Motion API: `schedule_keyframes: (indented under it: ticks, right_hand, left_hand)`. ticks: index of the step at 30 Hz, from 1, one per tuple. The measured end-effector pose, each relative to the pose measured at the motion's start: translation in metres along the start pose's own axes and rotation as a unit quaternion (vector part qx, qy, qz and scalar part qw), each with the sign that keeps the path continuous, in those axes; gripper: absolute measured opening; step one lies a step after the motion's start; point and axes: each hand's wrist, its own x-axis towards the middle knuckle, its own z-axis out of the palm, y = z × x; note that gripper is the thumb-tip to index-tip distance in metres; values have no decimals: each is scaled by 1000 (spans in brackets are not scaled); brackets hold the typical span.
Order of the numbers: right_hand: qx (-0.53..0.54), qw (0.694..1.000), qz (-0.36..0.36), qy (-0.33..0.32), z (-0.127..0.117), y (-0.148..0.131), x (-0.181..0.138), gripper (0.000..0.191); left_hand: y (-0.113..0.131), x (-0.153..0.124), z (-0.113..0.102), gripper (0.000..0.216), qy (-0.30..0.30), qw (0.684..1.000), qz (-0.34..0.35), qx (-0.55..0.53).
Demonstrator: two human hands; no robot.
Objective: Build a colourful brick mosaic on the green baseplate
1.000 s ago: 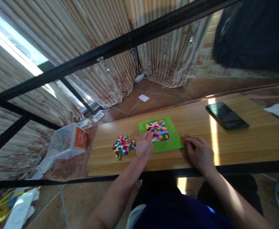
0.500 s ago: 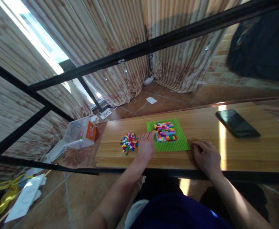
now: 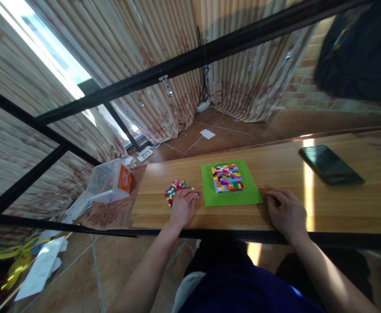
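Note:
My left hand [image 3: 183,208] is over the near right side of a loose pile of small colourful toy bricks [image 3: 171,192], covering part of it. Its fingers are stretched out and slightly bent, touching the pile, with a few bricks showing by the fingertips. To the right lies a green baseplate [image 3: 252,195], and a block of multicoloured bricks [image 3: 228,177] in tight rows is set on its middle. Just right of the baseplate's near corner, my right hand [image 3: 286,214] rests on the tabletop, fingers loosely curled in, with nothing visible in them.
A dark phone [image 3: 330,165] lies on the right of the wooden table [image 3: 275,152]. Beyond the table's left end stands a clear plastic box [image 3: 104,182] with an orange label. A black metal rail [image 3: 184,69] crosses in front of the curtains. Papers [image 3: 207,134] lie on the floor.
My left hand has moved left from the baseplate's left edge onto the brick pile, uncovering that edge. The right hand stays in place beside the baseplate.

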Motion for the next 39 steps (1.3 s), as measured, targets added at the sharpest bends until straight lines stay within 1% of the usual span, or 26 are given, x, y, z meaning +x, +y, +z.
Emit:
schedule_keyframes:
  ticks: [7, 14, 18, 22, 26, 30, 34, 39]
  right_hand:
    - [1, 1000, 0, 2, 0, 0, 0, 20]
    - [3, 1000, 0, 4, 1, -1, 0, 19]
    - [-2, 1000, -3, 4, 2, -1, 0, 19]
    - [-3, 1000, -4, 2, 2, 0, 0, 18]
    - [4, 1000, -8, 8, 1, -1, 1, 17]
    - [2, 1000, -11, 9, 1, -2, 1, 17]
    - [4, 1000, -4, 6, 1, -3, 2, 17]
    - [11, 1000, 7, -1, 0, -6, 1, 18]
  left_hand:
    - [5, 13, -2, 16, -22, 998, 34, 51]
    - [6, 15, 0, 15, -8, 997, 45, 68]
    - [19, 22, -1, 17, 11, 999, 26, 28]
    - [38, 36, -1, 17, 7, 998, -12, -58]
    - [52, 48, 7, 17, 12, 993, -4, -114]
    - [56, 59, 17, 19, 22, 991, 3, -135]
    - [61, 67, 22, 18, 4, 995, 6, -100]
    - [72, 75, 24, 15, -21, 1000, 0, 10]
